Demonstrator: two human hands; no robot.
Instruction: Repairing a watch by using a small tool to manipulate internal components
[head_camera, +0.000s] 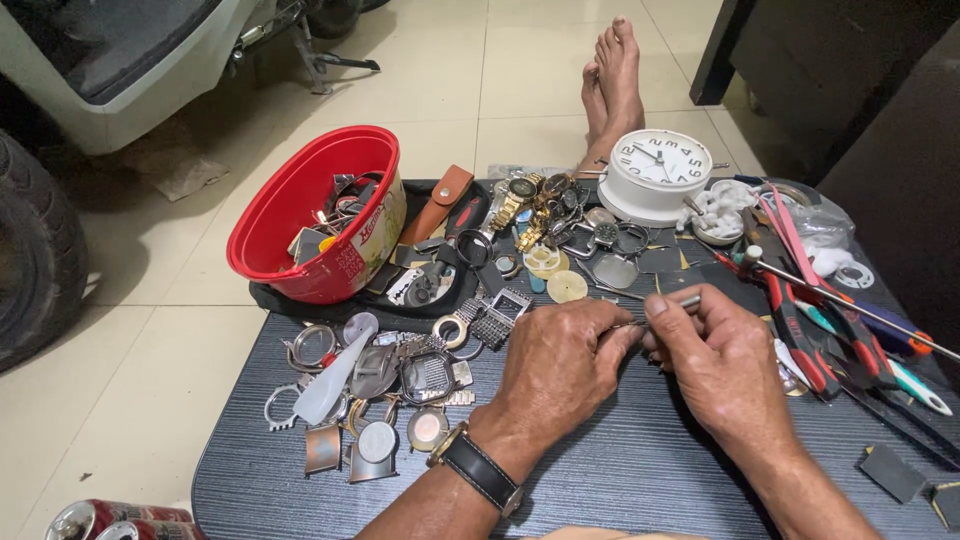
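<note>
Above the dark table (620, 470), left hand (555, 365) pinches a small part, apparently a watch piece, largely hidden. Right hand (720, 365) grips a thin metal tool (672, 304) at it. Fitting step; next move requires steady, fine alignment.

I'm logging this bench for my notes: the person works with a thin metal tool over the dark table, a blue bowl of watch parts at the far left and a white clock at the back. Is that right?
Not quite: the bowl is red, not blue, as the head view shows. The rest stands: both hands, left hand and right hand, work with the thin metal tool over the dark table, with the white clock behind.
</note>
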